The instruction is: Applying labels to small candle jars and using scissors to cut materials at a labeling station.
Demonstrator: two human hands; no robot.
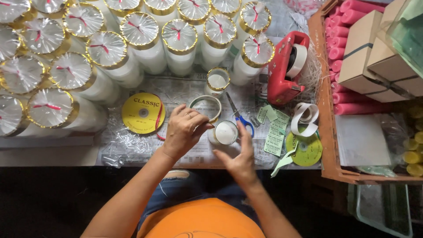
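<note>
A short white candle (225,132) lies on the newspaper-covered table (194,154) between my hands. My left hand (185,130) pinches at its left side with fingers curled. My right hand (240,154) cups its right edge, fingers reaching up along it. Just behind my left hand lies a gold-edged ring of tape (206,105). Blue-handled scissors (240,117) rest beside my right fingers. Another gold-rimmed white candle (217,80) stands farther back.
Several wrapped white candles with gold rims and red ties (105,48) fill the back and left. A yellow ribbon spool (143,113), a red tape dispenser (286,66), green labels (274,132), another yellow spool (306,150), and a crate of pink candles and boxes (352,57) surround the spot.
</note>
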